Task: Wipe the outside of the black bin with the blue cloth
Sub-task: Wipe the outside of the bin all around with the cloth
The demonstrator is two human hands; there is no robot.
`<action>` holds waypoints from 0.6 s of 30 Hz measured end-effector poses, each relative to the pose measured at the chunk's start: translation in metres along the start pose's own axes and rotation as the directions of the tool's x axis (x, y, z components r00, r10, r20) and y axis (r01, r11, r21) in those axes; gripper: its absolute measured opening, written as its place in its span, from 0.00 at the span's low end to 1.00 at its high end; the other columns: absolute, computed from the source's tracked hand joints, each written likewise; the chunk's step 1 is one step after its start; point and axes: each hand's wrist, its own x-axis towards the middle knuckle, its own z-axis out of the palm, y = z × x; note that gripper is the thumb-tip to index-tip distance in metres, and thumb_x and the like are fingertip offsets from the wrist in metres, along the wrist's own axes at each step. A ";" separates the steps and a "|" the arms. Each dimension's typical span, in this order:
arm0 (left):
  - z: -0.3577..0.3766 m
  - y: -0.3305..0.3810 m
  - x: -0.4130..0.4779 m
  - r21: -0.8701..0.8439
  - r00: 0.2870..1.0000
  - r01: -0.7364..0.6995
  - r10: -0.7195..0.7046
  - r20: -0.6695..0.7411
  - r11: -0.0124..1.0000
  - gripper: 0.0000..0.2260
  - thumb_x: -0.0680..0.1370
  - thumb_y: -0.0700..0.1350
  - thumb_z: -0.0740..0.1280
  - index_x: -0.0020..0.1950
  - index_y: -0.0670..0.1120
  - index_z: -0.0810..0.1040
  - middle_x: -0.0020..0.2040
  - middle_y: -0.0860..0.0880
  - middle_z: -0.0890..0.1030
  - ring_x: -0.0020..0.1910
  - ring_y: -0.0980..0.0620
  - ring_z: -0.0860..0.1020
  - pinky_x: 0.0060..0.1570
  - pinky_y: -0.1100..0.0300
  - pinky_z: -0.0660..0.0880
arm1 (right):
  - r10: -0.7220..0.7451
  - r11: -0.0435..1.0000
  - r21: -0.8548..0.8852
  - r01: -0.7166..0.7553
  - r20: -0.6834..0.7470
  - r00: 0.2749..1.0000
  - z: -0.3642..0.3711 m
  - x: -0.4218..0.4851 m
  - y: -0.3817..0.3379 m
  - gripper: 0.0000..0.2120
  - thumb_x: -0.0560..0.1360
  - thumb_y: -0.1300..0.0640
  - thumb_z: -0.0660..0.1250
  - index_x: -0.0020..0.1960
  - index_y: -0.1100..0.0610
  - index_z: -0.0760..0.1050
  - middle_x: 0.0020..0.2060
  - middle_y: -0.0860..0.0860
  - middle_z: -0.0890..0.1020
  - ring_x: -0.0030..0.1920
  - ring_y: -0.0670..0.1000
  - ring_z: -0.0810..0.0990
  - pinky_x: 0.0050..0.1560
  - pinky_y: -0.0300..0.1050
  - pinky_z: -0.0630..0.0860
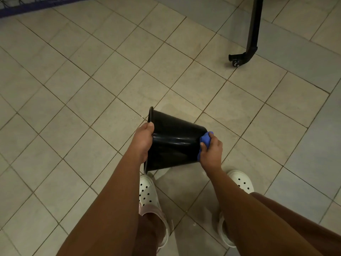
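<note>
The black bin (pixel 175 141) is held sideways above the tiled floor, its open rim to the left and its narrower base to the right. My left hand (pixel 143 139) grips the rim, thumb on the outside wall and fingers hidden inside. My right hand (pixel 211 150) holds the bunched blue cloth (pixel 205 140) and presses it against the bin's base end. Most of the cloth is hidden under my fingers.
Beige floor tiles (pixel 110 80) spread all around. My two feet in white perforated clogs (pixel 147 193) stand just below the bin. A black metal leg with a small caster (pixel 238 60) stands at the upper right. A dark wire rack edge (pixel 27 6) crosses the top left corner.
</note>
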 end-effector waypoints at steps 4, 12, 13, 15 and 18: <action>0.001 -0.003 0.001 -0.004 0.999 -0.002 0.002 -0.050 1.000 0.10 0.80 0.52 0.57 0.51 0.48 0.74 0.50 0.42 0.77 0.50 0.43 0.76 0.55 0.47 0.73 | -0.151 0.964 -0.228 0.134 -0.061 0.987 0.010 -0.020 -0.003 0.24 0.77 0.60 0.61 0.71 0.56 0.60 0.69 0.58 0.61 0.67 0.57 0.61 0.68 0.47 0.61; 0.007 0.000 -0.003 0.015 0.997 -0.025 0.026 -0.077 1.000 0.14 0.80 0.52 0.56 0.55 0.44 0.75 0.51 0.40 0.79 0.50 0.41 0.78 0.49 0.48 0.76 | -0.429 0.819 -0.372 0.437 0.109 0.897 0.030 -0.034 -0.022 0.29 0.73 0.61 0.67 0.71 0.53 0.62 0.69 0.58 0.63 0.66 0.58 0.61 0.67 0.53 0.63; 0.007 -0.001 -0.003 0.010 0.995 -0.034 0.035 -0.088 0.999 0.14 0.80 0.51 0.56 0.55 0.44 0.75 0.50 0.41 0.78 0.50 0.42 0.78 0.47 0.50 0.76 | -0.458 0.790 -0.386 0.476 0.144 0.877 0.027 -0.028 -0.022 0.29 0.72 0.62 0.67 0.71 0.53 0.63 0.68 0.58 0.64 0.66 0.59 0.62 0.67 0.54 0.64; 0.005 -0.004 -0.004 -0.005 0.993 -0.049 0.048 -0.106 0.999 0.13 0.81 0.51 0.56 0.54 0.43 0.74 0.48 0.42 0.78 0.48 0.44 0.77 0.44 0.53 0.74 | -0.446 0.783 -0.399 0.476 0.173 0.878 0.021 -0.016 -0.020 0.26 0.73 0.62 0.66 0.69 0.54 0.64 0.67 0.58 0.65 0.64 0.59 0.63 0.67 0.55 0.65; 0.008 -0.004 -0.006 -0.008 0.992 -0.066 0.064 -0.113 0.998 0.14 0.81 0.51 0.56 0.55 0.43 0.75 0.49 0.42 0.78 0.49 0.44 0.77 0.43 0.55 0.72 | -0.302 0.871 -0.380 0.311 0.084 0.950 0.014 -0.009 -0.017 0.22 0.76 0.60 0.62 0.69 0.53 0.64 0.68 0.56 0.64 0.64 0.58 0.63 0.66 0.52 0.64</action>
